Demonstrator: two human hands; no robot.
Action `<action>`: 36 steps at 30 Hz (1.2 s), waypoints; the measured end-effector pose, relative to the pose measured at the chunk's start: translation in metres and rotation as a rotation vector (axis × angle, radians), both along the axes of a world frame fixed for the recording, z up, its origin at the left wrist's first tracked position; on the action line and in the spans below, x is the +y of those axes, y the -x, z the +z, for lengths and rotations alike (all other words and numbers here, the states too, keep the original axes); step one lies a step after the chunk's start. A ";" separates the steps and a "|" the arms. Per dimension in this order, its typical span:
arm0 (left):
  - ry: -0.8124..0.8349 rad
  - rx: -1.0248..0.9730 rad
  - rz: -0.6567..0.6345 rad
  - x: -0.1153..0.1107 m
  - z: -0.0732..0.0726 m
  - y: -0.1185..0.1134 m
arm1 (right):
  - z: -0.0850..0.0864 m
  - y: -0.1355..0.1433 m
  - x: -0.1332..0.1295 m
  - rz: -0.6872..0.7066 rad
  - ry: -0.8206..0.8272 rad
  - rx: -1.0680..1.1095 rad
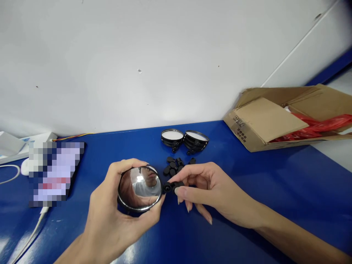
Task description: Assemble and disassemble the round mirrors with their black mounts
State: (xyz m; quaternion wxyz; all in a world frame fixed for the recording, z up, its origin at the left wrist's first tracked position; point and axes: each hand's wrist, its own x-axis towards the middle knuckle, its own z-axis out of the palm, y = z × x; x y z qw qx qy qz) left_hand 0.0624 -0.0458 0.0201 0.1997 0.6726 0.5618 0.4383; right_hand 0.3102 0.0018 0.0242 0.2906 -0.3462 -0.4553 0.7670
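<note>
- The left hand [106,216] curves around a round, glossy mirror with a thin black rim [140,187], its fingers and thumb spread to the mirror's width and gripping the edge. The mirror is low and left of centre, tilted face-up, reflecting part of a person.
- The right hand [217,192] pinches a small black plastic mounting piece [178,185] between thumb and forefinger, nearly closed; the other fingers curl loosely below.
- Between the hands, a small round black joint [167,187] sits at the mirror's right edge, against the pinched piece. Whether they are fastened together, I cannot tell.
- Just beyond the right hand, a loose cluster of small black plastic parts [172,165] lies on a shiny blue table [247,179].
- Behind the cluster, two side-by-side stacks of black-rimmed round mirrors [172,136] stand near a plain white wall [165,88].
- At right, an open brown cardboard box [269,119] contains crumpled red plastic [310,126].
- At left lies a dark-edged phone with a blurred screen [56,172], a white cable [34,231] at its near end.
</note>
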 end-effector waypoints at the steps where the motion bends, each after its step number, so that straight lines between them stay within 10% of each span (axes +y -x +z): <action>1: 0.007 -0.014 0.006 0.000 0.000 0.000 | -0.001 0.001 0.000 -0.003 0.003 0.007; 36: 0.076 -0.130 -0.001 -0.009 -0.002 -0.008 | -0.007 0.011 -0.021 -0.161 -0.117 -0.039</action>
